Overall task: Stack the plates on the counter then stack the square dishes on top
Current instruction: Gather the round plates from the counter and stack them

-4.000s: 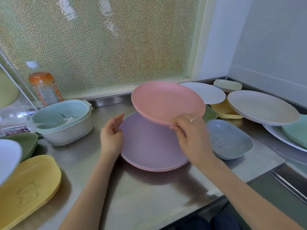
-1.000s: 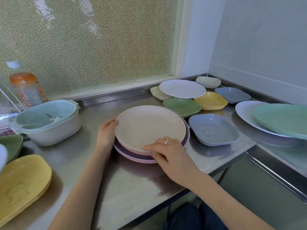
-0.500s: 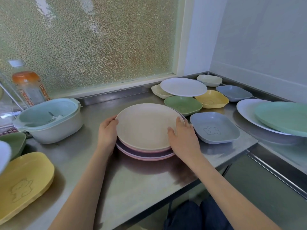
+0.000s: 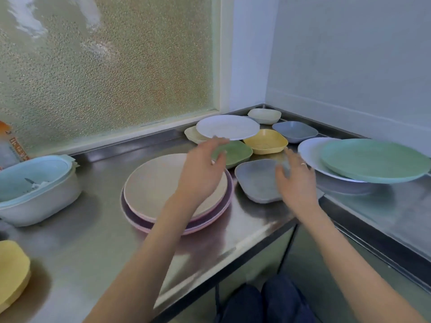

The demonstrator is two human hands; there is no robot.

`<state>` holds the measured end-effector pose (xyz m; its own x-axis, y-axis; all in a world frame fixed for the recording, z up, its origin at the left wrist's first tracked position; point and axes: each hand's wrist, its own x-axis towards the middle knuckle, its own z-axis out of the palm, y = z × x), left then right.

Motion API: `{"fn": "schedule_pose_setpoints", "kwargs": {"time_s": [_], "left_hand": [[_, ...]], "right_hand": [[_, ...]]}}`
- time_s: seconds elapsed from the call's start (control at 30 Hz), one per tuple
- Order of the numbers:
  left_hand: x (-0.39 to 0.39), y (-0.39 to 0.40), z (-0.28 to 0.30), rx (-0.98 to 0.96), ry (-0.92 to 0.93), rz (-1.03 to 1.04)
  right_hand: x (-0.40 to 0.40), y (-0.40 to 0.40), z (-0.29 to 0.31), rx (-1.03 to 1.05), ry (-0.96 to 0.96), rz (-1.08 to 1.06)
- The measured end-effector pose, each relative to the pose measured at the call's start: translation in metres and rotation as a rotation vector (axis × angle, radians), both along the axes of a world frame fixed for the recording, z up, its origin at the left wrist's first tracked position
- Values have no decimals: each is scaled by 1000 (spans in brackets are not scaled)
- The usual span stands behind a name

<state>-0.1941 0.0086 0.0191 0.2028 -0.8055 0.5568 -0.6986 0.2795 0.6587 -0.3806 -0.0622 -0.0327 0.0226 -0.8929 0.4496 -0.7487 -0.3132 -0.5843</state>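
In the middle of the steel counter sits the stack of plates — a beige plate on top, pink and purple rims showing beneath it. The left hand hovers over the right part of that stack, fingers spread and empty, reaching toward the white plate that rests on the dishes behind. The right hand, with a ring on one finger, is also open and holds nothing; it hangs above the right edge of the grey-blue square dish, which lies just beside the stack. Both hands are blurred. Behind that dish lie a green square dish and a yellow one, with another grey-blue dish and a pale one in the corner. To the right, a green plate lies on a white one. At the far left stands a pale blue tub — near it a yellow dish at the frame's edge.
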Motion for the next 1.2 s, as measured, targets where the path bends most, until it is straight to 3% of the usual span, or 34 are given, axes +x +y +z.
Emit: {"fn": "schedule_pose_setpoints", "kwargs": {"time_s": [0.13,0.33,0.5,0.63,0.73,0.8,0.97,1.03,1.1,1.2], "left_hand": [[-98,-55,-12,221,-272,-310],[-180,-115,-45,410,-378,-386],[-207,-132,-47,460,-109,-350],[-203,-133,-36,451,222,-268],[-170,-130,-23,433,634,-252],[-132,-122,-13,370,784,-191],[-15,-68,3,232,533,263],[19,-34,6,211,351,404],[47,1,5,241,161,502],[79,43,-4,281,102,582]], "right_hand": [[-74,-27,1,108,159,-274],[-130,-48,-10,212,378,-385],[-139,-55,-14,104,340,-416],[-127,-49,-8,-79,190,-376],[-108,-36,-1,-184,75,-203],[-87,-23,5,-215,28,-27],[-9,13,16,-237,-31,346],[22,28,15,-240,-54,470],[48,43,11,-272,-34,559],[77,61,4,-275,15,645]]}}
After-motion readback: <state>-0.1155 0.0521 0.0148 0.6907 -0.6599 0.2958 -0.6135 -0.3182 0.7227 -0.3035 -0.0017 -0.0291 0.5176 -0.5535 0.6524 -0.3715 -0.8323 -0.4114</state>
